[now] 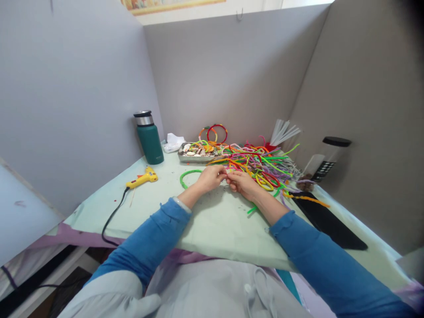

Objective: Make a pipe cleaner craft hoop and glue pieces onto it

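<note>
My left hand (213, 177) and my right hand (242, 183) meet over the table, fingertips pinched together. Something small and reddish may be between them, but it is too small to make out. Beside my left wrist lies a green fuzzy pipe-cleaner ring (183, 177), partly hidden by the hand. Just beyond my hands spreads a tangled heap of coloured pipe cleaners (255, 154). Under my right wrist, the end of a bright green pipe cleaner (252, 210) sticks out.
A metal tray (198, 159) holds shell-like pieces, with two finished-looking rings (217, 125) behind. At left are a yellow glue gun (142, 178) with its cord and a green bottle (149, 143). Glue sticks (281, 131), a clear black-lidded jar (326, 159) and a black flat object (331, 221) lie right.
</note>
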`<state>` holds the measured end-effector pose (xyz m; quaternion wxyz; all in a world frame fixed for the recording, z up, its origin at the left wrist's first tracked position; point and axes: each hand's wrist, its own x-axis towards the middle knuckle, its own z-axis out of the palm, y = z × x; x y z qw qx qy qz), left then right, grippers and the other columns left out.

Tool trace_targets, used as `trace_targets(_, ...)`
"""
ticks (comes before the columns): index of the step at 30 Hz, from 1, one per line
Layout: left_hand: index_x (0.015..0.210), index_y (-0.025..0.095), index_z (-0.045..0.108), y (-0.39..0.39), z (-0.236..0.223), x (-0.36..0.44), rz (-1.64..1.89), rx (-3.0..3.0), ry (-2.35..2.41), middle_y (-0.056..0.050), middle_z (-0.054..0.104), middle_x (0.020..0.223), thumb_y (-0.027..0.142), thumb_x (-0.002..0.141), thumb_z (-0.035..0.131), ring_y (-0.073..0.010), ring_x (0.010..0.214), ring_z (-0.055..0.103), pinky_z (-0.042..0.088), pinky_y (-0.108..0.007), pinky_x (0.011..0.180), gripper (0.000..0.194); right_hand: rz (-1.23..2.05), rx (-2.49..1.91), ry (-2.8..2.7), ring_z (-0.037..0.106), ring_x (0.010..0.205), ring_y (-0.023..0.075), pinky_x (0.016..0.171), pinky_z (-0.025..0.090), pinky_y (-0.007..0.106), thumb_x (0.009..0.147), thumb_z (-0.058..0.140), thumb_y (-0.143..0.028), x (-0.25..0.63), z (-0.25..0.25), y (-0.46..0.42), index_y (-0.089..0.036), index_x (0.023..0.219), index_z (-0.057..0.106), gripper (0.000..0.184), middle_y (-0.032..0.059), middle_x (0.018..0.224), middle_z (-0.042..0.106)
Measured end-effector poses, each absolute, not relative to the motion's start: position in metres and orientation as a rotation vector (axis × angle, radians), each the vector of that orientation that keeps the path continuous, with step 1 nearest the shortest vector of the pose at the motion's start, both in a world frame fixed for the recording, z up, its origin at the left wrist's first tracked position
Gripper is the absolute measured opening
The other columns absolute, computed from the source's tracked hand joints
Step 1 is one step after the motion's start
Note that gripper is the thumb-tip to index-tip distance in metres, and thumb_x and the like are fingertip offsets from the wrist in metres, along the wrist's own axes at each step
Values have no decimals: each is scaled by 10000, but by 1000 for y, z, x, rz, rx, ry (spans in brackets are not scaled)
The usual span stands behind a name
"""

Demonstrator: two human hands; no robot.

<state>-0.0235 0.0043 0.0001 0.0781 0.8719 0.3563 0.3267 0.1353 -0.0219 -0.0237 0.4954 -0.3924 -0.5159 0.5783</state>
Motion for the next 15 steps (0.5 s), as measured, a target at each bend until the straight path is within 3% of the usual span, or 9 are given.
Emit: trace_targets(15, 807, 159, 627, 1, 2, -24, 943, 2646, 1037, -31, 632, 780, 208, 783, 480, -136, 707, 534, 383, -224, 652, 156, 1417, -945, -1275, 409, 402, 48, 363, 260, 199, 661, 679, -358, 137, -24, -22, -154, 688, 547, 244, -22, 599, 549)
